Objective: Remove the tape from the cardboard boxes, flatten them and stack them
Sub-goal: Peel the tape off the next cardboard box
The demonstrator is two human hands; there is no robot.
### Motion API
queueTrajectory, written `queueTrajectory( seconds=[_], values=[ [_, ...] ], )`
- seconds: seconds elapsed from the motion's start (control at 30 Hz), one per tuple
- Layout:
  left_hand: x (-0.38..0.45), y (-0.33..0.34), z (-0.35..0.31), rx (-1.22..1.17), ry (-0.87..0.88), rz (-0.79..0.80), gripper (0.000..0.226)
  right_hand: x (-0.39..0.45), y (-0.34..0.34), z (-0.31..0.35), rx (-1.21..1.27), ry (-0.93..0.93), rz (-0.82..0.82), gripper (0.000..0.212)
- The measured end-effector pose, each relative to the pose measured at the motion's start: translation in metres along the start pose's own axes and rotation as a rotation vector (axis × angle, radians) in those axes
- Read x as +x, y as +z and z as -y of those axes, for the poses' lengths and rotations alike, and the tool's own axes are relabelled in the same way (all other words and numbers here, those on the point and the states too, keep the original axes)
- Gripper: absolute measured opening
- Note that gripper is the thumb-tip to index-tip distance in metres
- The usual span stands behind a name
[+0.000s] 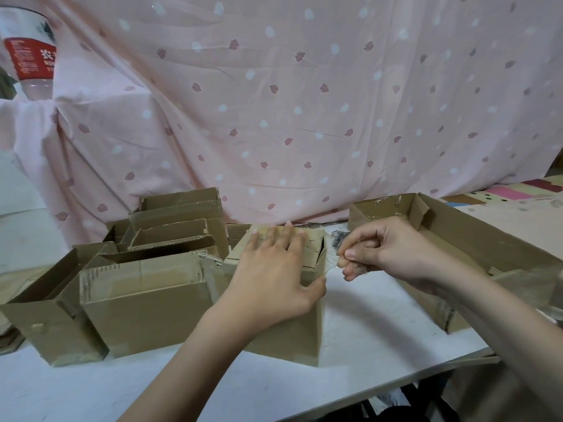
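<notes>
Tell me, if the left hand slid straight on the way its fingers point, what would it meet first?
The left hand lies flat on the closed box, fingers pointing away toward the pink curtain. Past the box's far edge, the curtain looks first, though depth is unclear.

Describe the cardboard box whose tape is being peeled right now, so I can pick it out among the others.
On the white table, in front of the pink leaf-print curtain, find the closed brown cardboard box at centre. The left hand lies flat on its top while the right hand pinches clear tape off its right edge. Its neighbours are open-topped and untouched.
</notes>
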State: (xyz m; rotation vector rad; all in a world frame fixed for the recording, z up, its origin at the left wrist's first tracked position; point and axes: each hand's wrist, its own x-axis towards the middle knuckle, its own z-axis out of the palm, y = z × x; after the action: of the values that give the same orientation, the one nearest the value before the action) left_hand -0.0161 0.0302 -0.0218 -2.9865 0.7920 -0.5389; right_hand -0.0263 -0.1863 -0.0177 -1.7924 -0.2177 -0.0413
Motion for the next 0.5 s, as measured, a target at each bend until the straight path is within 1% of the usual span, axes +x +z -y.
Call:
queueTrajectory(
  seconds=[0.13, 0.2, 0.27, 0.3, 0.33, 0.37, 0.43, 0.5],
  values=[
    [0.0, -0.001, 0.005, -0.018, 0.033, 0.011, 0.091, 0.0, 0.0, 0.001, 0.016, -0.008, 0.015, 0.015],
    [0.0, -0.004, 0.012, -0.042, 0.071, 0.086, 0.104, -0.004, 0.009, -0.001, 0.097, -0.08, 0.005, 0.024],
    [0.002, -0.007, 0.017, -0.027, 0.1, 0.153, 0.116, -0.01, 0.023, -0.008, 0.201, -0.191, -0.03, 0.037],
    [0.002, -0.008, 0.019, -0.016, 0.108, 0.167, 0.119, -0.015, 0.03, -0.01, 0.202, -0.258, -0.058, 0.039],
    [0.003, -0.008, 0.019, -0.011, 0.116, 0.168, 0.121, -0.019, 0.033, -0.013, 0.142, -0.34, -0.103, 0.038],
    [0.003, -0.007, 0.019, -0.011, 0.122, 0.16, 0.122, -0.021, 0.034, -0.017, 0.021, -0.43, -0.154, 0.038],
    [0.004, -0.006, 0.019, -0.008, 0.133, 0.139, 0.124, -0.023, 0.034, -0.024, -0.313, -0.612, -0.217, 0.042],
    [0.004, -0.004, 0.019, -0.004, 0.133, 0.123, 0.125, -0.024, 0.033, -0.032, -0.556, -0.717, -0.232, 0.047]
  ],
)
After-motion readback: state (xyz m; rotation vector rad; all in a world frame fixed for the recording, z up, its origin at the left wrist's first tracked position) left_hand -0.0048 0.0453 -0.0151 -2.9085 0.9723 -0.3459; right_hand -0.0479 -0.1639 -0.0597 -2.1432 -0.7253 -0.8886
